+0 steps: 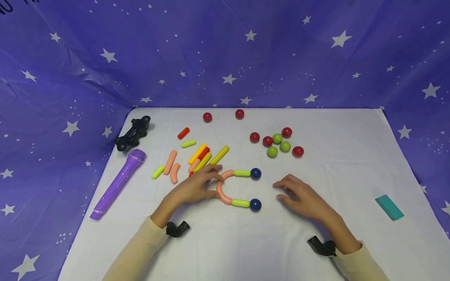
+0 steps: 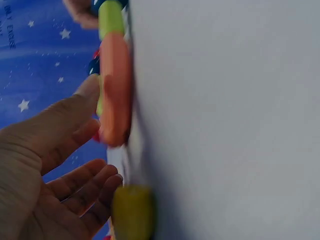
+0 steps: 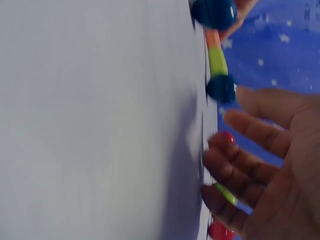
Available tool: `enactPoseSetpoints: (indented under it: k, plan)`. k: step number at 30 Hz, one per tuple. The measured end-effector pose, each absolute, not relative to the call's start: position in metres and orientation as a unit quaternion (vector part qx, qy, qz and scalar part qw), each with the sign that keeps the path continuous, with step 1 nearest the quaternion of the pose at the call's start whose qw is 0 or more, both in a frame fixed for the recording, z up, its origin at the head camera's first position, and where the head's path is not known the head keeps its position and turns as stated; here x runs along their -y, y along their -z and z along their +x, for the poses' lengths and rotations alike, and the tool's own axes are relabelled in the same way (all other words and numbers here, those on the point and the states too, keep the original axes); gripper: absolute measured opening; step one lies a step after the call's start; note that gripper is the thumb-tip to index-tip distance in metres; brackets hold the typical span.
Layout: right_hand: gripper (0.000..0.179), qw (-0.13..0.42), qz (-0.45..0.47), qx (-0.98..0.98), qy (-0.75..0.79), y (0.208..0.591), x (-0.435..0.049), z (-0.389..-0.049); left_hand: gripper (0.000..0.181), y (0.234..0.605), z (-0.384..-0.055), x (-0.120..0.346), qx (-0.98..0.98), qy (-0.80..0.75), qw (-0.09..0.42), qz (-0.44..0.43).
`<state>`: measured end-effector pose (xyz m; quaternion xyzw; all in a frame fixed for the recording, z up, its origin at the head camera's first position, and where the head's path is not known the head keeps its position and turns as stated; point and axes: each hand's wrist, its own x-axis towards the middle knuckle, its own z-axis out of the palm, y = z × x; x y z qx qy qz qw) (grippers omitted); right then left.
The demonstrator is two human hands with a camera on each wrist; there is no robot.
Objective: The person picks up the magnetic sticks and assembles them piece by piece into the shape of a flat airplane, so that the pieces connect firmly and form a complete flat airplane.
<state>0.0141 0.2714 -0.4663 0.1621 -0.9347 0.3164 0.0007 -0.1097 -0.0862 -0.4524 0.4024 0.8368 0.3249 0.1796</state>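
Observation:
A U-shaped chain of magnetic building pieces lies on the white tabletop. Two curved pink rods (image 1: 221,191) form its bend, and each end runs into a green stick (image 1: 241,203) tipped with a dark blue ball (image 1: 255,205). At the bend is my left hand (image 1: 197,185), thumb and index fingertips right at the pink rods and the other fingers loosely spread. My right hand (image 1: 302,197) hovers to the right of the blue balls, its fingers relaxed and holding nothing. In the right wrist view its thumb tip overlaps a blue ball (image 3: 221,89).
Loose yellow sticks (image 1: 219,155), pink sticks (image 1: 170,162) and a red stick (image 1: 183,133) lie beyond my left hand. Several red balls (image 1: 254,137) and green balls (image 1: 285,146) sit farther back. A purple tube (image 1: 119,183) and black object (image 1: 133,133) are left, a teal block (image 1: 389,207) right.

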Motion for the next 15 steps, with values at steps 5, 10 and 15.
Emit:
enactPoseSetpoints:
  k: [5, 10, 15]
  plan:
    - [0.043, 0.059, 0.123, 0.949, -0.284, 0.469, -0.306, 0.014, 0.038, 0.442, -0.127, 0.091, -0.856, -0.324, 0.163, 0.368]
    - [0.061, 0.016, 0.067, 0.962, -0.264, 0.472, -0.330, 0.018, 0.039, 0.438, -0.142, 0.097, -0.864, -0.324, 0.144, 0.358]
    - [0.066, 0.010, 0.065, 0.966, -0.252, 0.477, -0.336, 0.016, 0.043, 0.440, -0.151, 0.101, -0.870, -0.323, 0.129, 0.351]
